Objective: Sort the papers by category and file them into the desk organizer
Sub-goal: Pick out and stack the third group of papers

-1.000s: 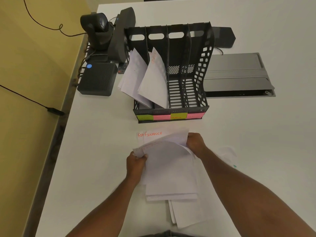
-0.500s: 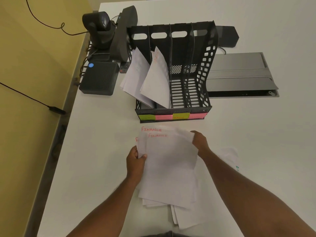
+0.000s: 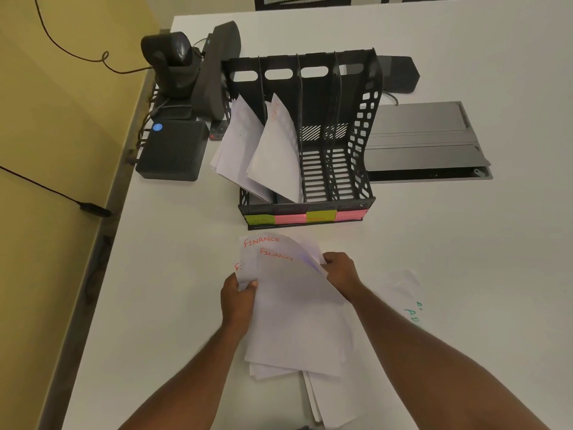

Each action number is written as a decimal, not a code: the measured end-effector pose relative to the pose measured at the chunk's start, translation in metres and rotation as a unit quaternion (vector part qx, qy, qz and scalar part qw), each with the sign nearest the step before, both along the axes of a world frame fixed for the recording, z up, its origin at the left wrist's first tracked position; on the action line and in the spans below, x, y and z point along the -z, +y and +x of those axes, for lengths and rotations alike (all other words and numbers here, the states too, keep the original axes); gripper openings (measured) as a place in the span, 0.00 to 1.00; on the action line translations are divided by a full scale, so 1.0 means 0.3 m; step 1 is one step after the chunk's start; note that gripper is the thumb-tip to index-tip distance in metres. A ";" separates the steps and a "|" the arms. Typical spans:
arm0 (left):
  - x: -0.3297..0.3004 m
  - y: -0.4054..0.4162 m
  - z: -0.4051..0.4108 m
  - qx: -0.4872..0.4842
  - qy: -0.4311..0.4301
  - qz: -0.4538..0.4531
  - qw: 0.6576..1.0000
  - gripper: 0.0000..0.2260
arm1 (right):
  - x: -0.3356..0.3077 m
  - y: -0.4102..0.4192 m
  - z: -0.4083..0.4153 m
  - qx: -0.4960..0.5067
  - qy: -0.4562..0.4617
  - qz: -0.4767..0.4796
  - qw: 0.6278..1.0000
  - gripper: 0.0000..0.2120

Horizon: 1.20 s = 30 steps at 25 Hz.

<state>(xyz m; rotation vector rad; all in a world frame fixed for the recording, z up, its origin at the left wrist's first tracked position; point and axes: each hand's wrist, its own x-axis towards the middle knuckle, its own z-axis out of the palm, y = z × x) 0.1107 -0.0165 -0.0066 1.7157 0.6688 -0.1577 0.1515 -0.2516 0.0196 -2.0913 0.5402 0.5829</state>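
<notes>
White papers point(image 3: 297, 311) marked "FINANCE" in red sit just in front of the black desk organizer point(image 3: 305, 144). Left hand point(image 3: 238, 299) and right hand point(image 3: 341, 271) each pinch the stack's edges. Two sheaves point(image 3: 263, 150) lean in the organizer's left slots.

I see a loose stack of white paper sheets point(image 3: 294, 311) headed "FINANCE" in red, near the black slotted plastic desk organizer point(image 3: 338, 169), whose two left slots hold leaning white sheets point(image 3: 263, 150).

2 bare forearms (no sleeves), left hand point(image 3: 238, 297), right hand point(image 3: 341, 271).
</notes>
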 end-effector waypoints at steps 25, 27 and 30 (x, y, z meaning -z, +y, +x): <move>-0.059 0.011 -0.151 0.051 0.151 -0.074 0.984 0.15 | 0.062 -0.163 -0.478 0.110 0.123 0.355 0.920 0.23; -0.051 0.006 -0.205 0.084 0.168 -0.135 0.973 0.15 | 0.080 -0.138 -0.503 0.107 0.113 0.328 0.932 0.20; -0.029 -0.003 -0.282 0.165 0.163 -0.113 0.966 0.19 | 0.081 -0.105 -0.512 0.107 0.093 0.278 0.950 0.17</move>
